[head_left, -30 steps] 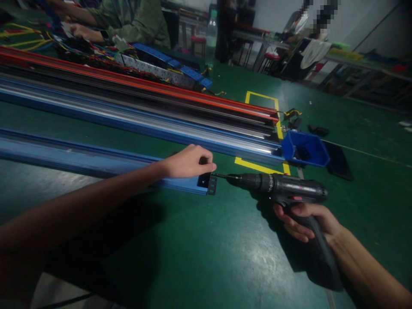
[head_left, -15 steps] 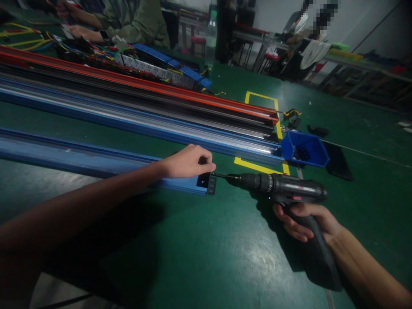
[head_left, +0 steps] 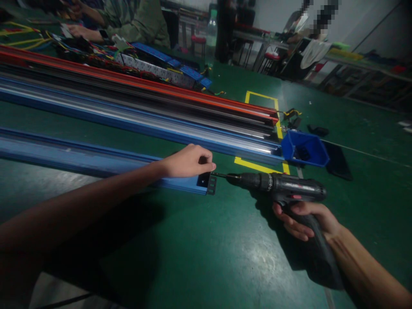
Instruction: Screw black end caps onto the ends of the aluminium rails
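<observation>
My right hand is wrapped round the handle of a black cordless drill, which lies level and points left. Its long thin bit reaches the slotted black end piece on the blue metal rail. Over that end of the rail rests my left hand, fingers curled in and thumb close to the bit's tip. Whatever its fingertips pinch is hidden. The rail runs off to the left, under my forearm.
Beyond lie another blue rail and an orange rail. A blue bin with small black parts stands at their right end, beside a dark flat object. Wiring, a bottle and a co-worker's sleeve are farther back.
The drill's body has shifted very slightly, with its bit still at the rail's end piece. My left hand keeps its place. The co-worker's hands have moved a little.
</observation>
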